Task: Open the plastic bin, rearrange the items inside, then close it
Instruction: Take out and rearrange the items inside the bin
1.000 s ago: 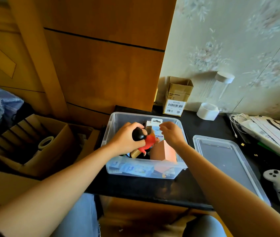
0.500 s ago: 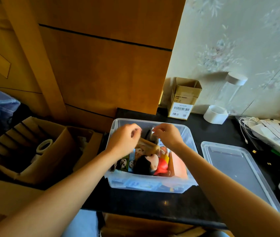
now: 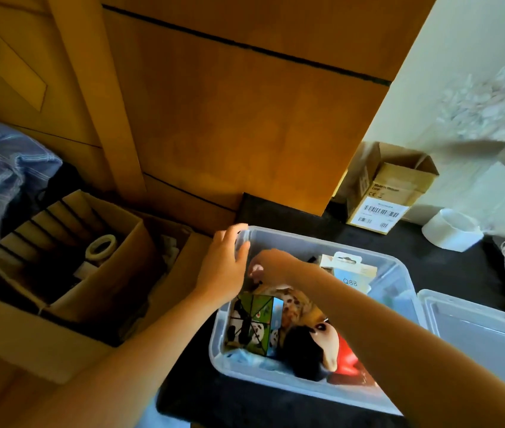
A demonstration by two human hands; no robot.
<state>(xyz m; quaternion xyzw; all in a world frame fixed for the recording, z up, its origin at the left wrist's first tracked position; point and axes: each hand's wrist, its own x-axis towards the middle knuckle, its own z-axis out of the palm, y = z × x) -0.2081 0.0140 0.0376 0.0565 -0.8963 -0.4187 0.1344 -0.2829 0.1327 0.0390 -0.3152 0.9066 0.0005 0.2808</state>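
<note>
Clear plastic bin [image 3: 393, 273] open on black counter [image 3: 214, 400], lid [image 3: 479, 338] flat beside it at right. Inside, near: black-haired doll [image 3: 309, 347] half hidden under right forearm, glossy panda cube [image 3: 254, 325]. Farther: left hand [image 3: 223, 270] curled over rim corner; right hand [image 3: 272, 264] blurred, grip unreadable. Behind: "Q88" card pack [image 3: 350, 273]

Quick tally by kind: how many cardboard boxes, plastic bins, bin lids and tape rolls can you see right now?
Cardboard boxes: 2 (large, small)
Plastic bins: 1
Bin lids: 1
Tape rolls: 1
Total: 5
</note>
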